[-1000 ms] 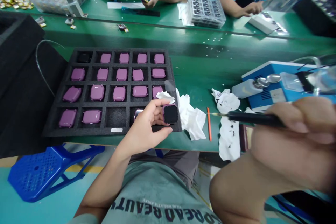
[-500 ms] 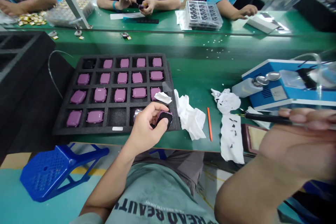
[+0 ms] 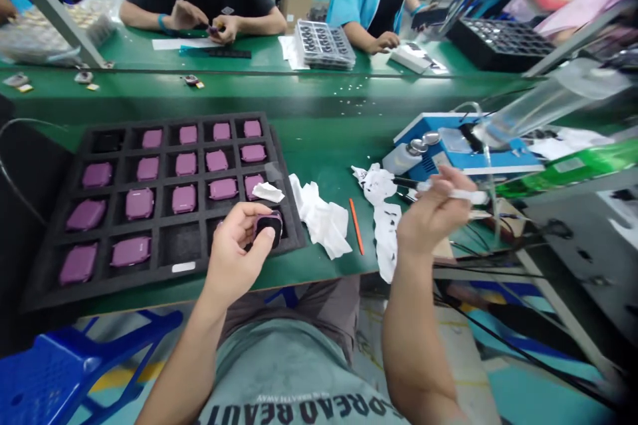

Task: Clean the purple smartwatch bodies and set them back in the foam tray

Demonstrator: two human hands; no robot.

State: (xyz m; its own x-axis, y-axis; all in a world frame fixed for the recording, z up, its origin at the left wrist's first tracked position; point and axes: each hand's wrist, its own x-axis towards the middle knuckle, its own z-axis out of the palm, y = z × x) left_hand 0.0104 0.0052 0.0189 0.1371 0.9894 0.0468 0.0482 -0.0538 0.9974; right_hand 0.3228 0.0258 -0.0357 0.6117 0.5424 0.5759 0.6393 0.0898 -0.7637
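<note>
My left hand [image 3: 234,255] is closed round a purple watch case [image 3: 272,226], its black face turned up under my thumb. It is held over the front right of a black foam tray [image 3: 185,267] whose pockets hold purple watch cases [image 3: 130,252]. My right hand [image 3: 436,212] grips a slim syringe-like tool [image 3: 466,196], dark at the left end and whitish at the right. Its exact kind is blurred. The tool is above the right side of the bench, apart from the watch case. A crumpled white scrap [image 3: 269,192] lies on the tray's right edge.
White tissue [image 3: 323,219], an orange stick [image 3: 356,226] and black-smudged paper [image 3: 386,232] lie between my hands. A white bottle [image 3: 401,158] stands by a blue machine [image 3: 438,163]. A green bottle [image 3: 573,169] is at right. Co-workers sit across the bench.
The view has swung right, so the tray sits further left. My right hand has drawn back from the near right with the tool. My left hand keeps hold of the watch case.
</note>
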